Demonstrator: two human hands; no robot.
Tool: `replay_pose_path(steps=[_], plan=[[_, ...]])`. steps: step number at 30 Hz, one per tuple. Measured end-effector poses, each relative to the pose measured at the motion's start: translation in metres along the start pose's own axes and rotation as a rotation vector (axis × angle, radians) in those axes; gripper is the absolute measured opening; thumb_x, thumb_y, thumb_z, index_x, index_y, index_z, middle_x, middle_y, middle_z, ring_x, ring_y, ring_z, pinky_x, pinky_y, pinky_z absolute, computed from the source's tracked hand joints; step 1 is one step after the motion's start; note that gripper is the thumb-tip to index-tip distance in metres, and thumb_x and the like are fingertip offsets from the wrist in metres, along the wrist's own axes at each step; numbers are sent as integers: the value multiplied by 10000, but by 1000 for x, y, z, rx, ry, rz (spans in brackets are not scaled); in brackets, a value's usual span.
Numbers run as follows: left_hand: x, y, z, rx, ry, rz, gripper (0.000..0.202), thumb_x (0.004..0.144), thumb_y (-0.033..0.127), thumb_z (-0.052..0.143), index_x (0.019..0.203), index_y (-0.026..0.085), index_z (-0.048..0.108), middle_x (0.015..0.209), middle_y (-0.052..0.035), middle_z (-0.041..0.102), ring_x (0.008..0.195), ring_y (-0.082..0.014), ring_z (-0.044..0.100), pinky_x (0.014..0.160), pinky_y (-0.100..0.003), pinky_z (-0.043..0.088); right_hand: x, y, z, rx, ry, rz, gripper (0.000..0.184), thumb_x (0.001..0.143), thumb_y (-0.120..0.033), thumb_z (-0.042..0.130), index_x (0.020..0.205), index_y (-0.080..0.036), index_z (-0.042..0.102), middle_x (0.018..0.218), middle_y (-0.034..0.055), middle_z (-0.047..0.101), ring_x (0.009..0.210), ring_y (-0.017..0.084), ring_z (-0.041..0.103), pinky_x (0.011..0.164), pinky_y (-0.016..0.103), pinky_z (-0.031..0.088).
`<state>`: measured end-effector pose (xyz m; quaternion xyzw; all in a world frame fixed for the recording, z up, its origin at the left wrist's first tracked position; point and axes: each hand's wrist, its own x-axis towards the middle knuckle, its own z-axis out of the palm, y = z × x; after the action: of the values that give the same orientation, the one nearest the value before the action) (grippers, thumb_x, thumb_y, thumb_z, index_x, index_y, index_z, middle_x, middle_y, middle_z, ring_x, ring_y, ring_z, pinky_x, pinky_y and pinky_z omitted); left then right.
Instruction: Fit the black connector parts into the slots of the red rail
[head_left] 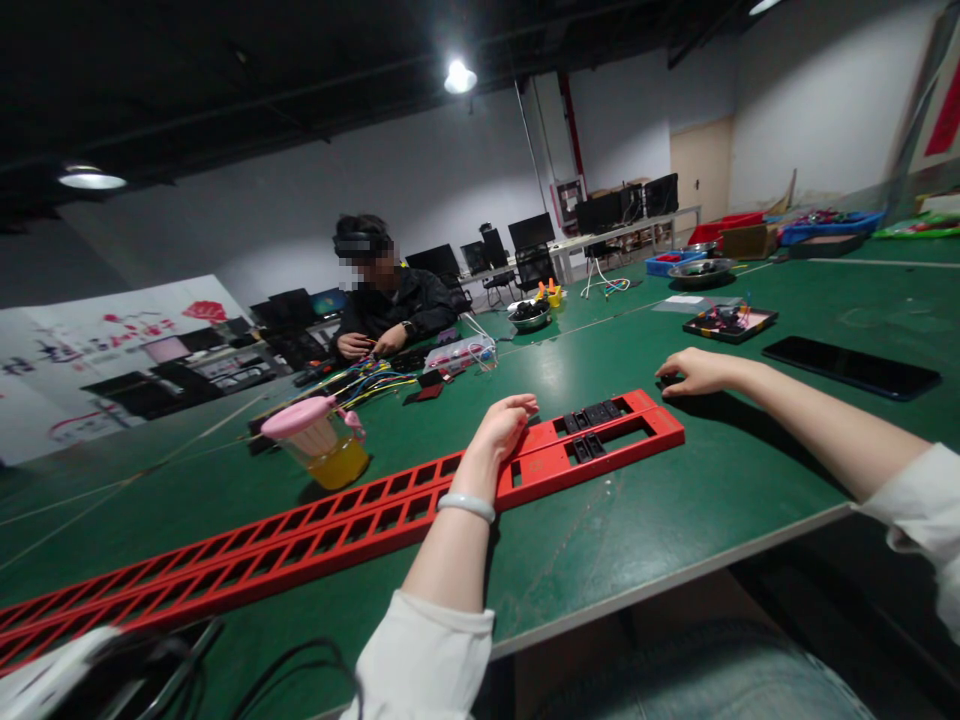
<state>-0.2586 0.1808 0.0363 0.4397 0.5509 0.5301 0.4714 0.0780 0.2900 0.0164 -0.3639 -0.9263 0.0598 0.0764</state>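
Observation:
Two long red slotted frames (536, 466) lie side by side on the green table. Several black rectangular modules (592, 415) sit in the openings near their right end. My left hand (501, 428) rests on the frames just left of these modules, its fingers curled together; whatever they may hold is hidden. Beyond the right end of the frames, my right hand (697, 372) is low over the table. Its thumb and fingers pinch a small black part (664, 379), mostly covered by the fingertips.
A pink-lidded cup (319, 440) with yellow liquid stands behind the frames. A phone (851, 366) and a tray of small parts (729, 322) lie right. Across the table, a co-worker (390, 290) handles wires. Metal bowls (529, 322) stand farther back. Black cables (300, 655) lie near left.

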Motion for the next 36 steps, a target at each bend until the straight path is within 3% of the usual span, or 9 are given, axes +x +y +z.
replay_pose_path(steps=[14, 18, 23, 30, 36], plan=[[-3, 3, 2, 15, -7, -13, 448, 484, -60, 383, 851, 81, 598, 817, -104, 621, 751, -143, 594, 528, -172, 381, 1, 4, 2, 8, -10, 1, 513, 710, -461, 502, 1094, -133, 591, 1070, 117, 610, 989, 267, 553, 834, 318, 429], [-3, 5, 4, -48, 20, -39, 473, 496, -92, 388, 901, 72, 566, 900, -134, 609, 838, -166, 599, 702, -224, 441, 1, 4, 2, 20, -15, 4, 512, 704, -458, 512, 1094, -138, 592, 1074, 116, 609, 993, 269, 551, 843, 322, 424], [-3, 6, 7, -105, 32, -60, 618, 464, -141, 341, 1022, 62, 510, 1105, -204, 537, 1074, -203, 505, 909, -283, 387, 0, 3, 1, 28, -16, 3, 486, 704, -449, 516, 1078, -151, 603, 1057, 109, 618, 993, 272, 550, 844, 328, 422], [-3, 5, 7, -82, -5, -25, 724, 412, -152, 279, 1072, 48, 500, 1213, -202, 474, 1165, -198, 425, 976, -302, 337, 0, 2, 1, 24, -14, 8, 526, 712, -450, 505, 1105, -110, 581, 1085, 133, 600, 984, 265, 555, 840, 317, 425], [-1, 4, 6, -94, 14, -34, 661, 535, -157, 319, 1141, 61, 469, 1256, -196, 444, 1191, -179, 394, 1008, -293, 285, 0, 3, 1, 24, -22, 13, 476, 707, -443, 518, 1087, -165, 596, 1062, 99, 617, 1000, 260, 549, 848, 318, 420]])
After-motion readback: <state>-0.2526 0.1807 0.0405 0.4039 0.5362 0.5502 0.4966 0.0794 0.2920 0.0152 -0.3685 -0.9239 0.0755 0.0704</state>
